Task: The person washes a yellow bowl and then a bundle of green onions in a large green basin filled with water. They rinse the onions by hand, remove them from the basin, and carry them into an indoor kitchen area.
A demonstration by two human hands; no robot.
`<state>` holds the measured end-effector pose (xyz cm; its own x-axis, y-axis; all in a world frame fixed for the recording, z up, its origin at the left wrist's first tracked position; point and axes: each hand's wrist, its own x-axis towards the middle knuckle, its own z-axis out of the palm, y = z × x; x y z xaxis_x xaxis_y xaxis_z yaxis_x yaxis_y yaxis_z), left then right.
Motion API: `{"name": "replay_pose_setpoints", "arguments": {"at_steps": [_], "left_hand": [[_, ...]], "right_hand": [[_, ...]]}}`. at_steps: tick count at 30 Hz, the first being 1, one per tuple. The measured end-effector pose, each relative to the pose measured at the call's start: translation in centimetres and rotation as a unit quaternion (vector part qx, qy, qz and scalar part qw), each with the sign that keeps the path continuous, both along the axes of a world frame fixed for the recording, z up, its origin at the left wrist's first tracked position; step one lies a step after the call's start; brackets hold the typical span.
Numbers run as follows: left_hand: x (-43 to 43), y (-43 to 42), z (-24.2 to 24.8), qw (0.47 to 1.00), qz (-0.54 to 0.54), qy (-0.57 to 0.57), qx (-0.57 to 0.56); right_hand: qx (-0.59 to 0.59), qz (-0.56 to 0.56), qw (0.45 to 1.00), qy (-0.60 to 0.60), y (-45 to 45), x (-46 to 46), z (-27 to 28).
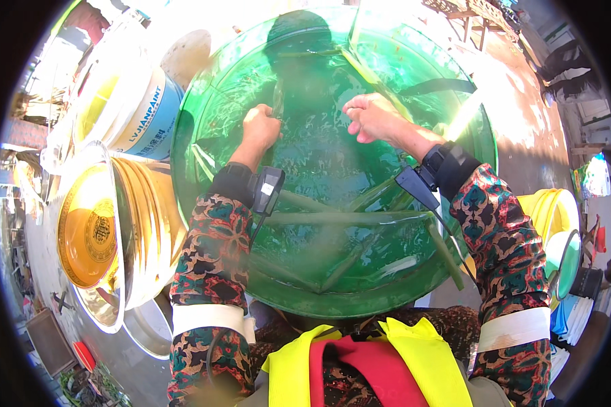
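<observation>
A large green plastic tub (463, 152) filled with water stands before me. My left hand (262, 127) is closed over the water, left of the middle. A long wet leaf strip (278, 96) passes through its grip and runs away from me. To the right, my right hand (371, 119) is held over the water with its fingers curled. Whether something thin is between those fingertips cannot be made out. Long green leaf strips (356, 219) float or lie in the tub, and one hangs over the near right rim. A pale green leaf (364, 71) slants beyond my right hand.
Left of the tub are a white and blue paint bucket (147, 117) and stacked yellow basins (147, 203). A metal basin (150, 328) sits below them. More yellow buckets (545, 208) stand close to my right arm. A wooden rack (473, 15) is at the far right.
</observation>
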<state>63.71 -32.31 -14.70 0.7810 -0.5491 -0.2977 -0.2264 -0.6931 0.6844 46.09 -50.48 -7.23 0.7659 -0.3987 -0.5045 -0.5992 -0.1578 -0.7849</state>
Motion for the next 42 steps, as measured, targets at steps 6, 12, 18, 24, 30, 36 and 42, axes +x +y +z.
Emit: {"name": "replay_pose_setpoints", "arguments": {"at_steps": [6,12,18,24,30,36,42], "left_hand": [[-1.0,2.2,1.4,0.834,0.028,0.418,-0.358],[-2.7,3.1,3.4,0.765,0.021,0.442,-0.468],[-4.2,3.6,3.7,0.78,0.022,0.432,-0.453],[-7.3,1.8,2.9,0.761,0.065,0.422,-0.489],[-10.5,-0.3,3.3,0.806,0.096,0.309,-0.495],[-11.9,-2.3,3.3,0.916,0.066,-0.045,-0.393],[-11.6,-2.8,5.0,0.97,0.004,-0.116,-0.212]], "right_hand": [[0.111,-0.092,0.985,-0.093,0.8,0.0,-0.3],[0.098,-0.054,0.984,-0.14,2.5,0.7,0.9],[0.023,-0.017,0.981,-0.19,4.5,0.3,2.3],[0.146,-0.076,0.952,-0.258,6.0,0.8,1.7],[0.104,-0.123,0.962,-0.221,6.3,0.9,0.2],[0.181,-0.099,0.959,-0.194,2.9,0.0,-2.2],[0.05,0.0,0.988,-0.144,-1.9,1.3,-6.1]]}}
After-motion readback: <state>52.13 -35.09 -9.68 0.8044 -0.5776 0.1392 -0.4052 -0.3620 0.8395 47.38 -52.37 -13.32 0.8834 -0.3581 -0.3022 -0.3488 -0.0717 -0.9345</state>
